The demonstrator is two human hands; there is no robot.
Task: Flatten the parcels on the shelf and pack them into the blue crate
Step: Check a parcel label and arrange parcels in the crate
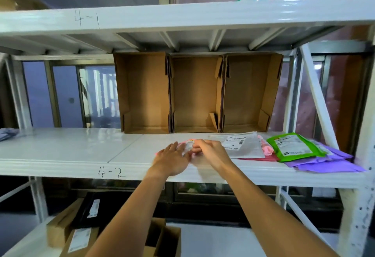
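Observation:
A small pink parcel (189, 142) with a white label lies on the white shelf (71, 149) marked 4-2. My left hand (172, 160) rests flat on its left part, fingers spread. My right hand (211, 152) pinches the parcel's right edge with curled fingers. Most of the parcel is hidden under both hands. To the right lie a clear bag with a label (242, 145), a pink parcel (265, 148) under it, a green parcel (292, 146) and purple parcels (328, 161). No blue crate is in view.
Three open cardboard boxes (196, 94) stand on their sides at the back of the shelf. The upper shelf (182, 19) marked 4-1 hangs close overhead. Cardboard boxes (79, 236) and a black parcel (91, 210) sit below. A white diagonal brace (318, 96) crosses at the right.

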